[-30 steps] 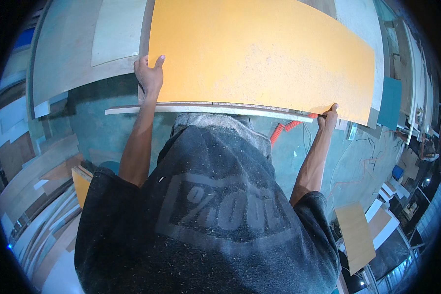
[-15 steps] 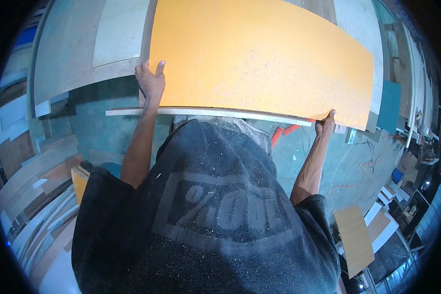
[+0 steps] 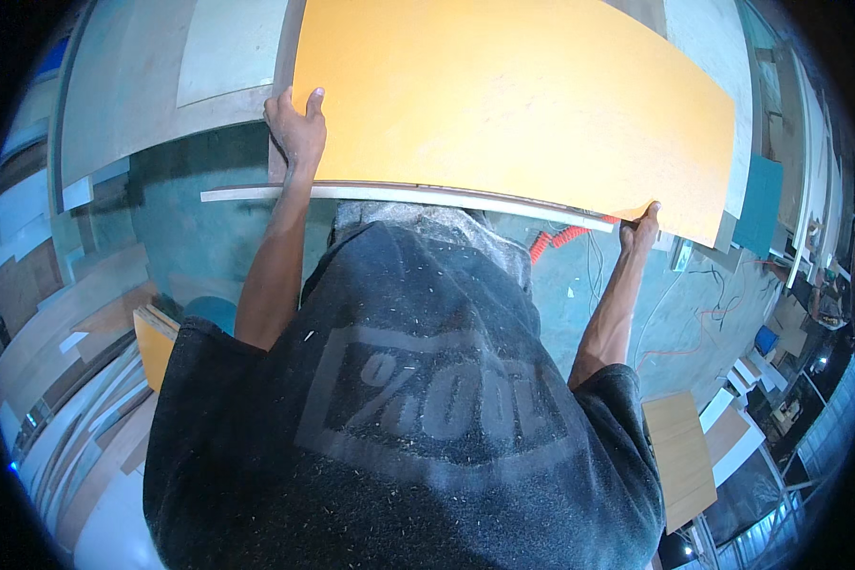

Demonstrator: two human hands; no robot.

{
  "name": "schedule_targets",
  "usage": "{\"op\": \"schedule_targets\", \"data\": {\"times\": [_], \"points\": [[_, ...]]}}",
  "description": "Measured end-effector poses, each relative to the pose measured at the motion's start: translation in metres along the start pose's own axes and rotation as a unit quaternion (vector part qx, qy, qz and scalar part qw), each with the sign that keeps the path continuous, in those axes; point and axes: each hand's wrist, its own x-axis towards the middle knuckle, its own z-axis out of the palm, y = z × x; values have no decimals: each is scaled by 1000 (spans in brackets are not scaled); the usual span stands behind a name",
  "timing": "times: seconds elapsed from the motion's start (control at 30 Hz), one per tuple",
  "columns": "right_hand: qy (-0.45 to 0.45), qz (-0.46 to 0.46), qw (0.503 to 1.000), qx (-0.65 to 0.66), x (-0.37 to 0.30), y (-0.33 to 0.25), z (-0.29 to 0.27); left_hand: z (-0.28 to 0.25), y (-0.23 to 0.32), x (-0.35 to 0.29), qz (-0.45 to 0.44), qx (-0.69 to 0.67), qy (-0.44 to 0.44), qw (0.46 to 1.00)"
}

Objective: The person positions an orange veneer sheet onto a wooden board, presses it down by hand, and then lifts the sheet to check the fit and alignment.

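A large orange board fills the upper middle of the head view, held out in front of me above a teal floor. My left hand grips its left near corner, fingers spread over the orange face. At the right near corner my right hand clasps the board's edge from below. A long pale strip runs along the board's near edge between the two hands. My dark printed shirt, flecked with sawdust, covers the lower middle of the view.
Pale sheets lean at the upper left. Stacked planks lie at the lower left beside a small orange panel. An orange coiled hose and cables lie on the teal floor; wooden boards sit at the lower right.
The orange board has shifted slightly up and away. My left hand rose a little with it and my right hand followed, both keeping their grip.
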Motion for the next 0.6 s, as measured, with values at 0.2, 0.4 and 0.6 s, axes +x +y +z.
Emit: {"op": "schedule_targets", "data": {"times": [0.2,0.4,0.6], "points": [[32,-2,999,5,-1,2,11,-6,-1,-1,11,-4,-14,1000],[17,-20,1000,-4,-12,2,6,-4,-10,0,12,-8,-14,1000],[1,-16,1000,5,-18,3,4,-4,-19,0,3,-32,-5,999]]}}
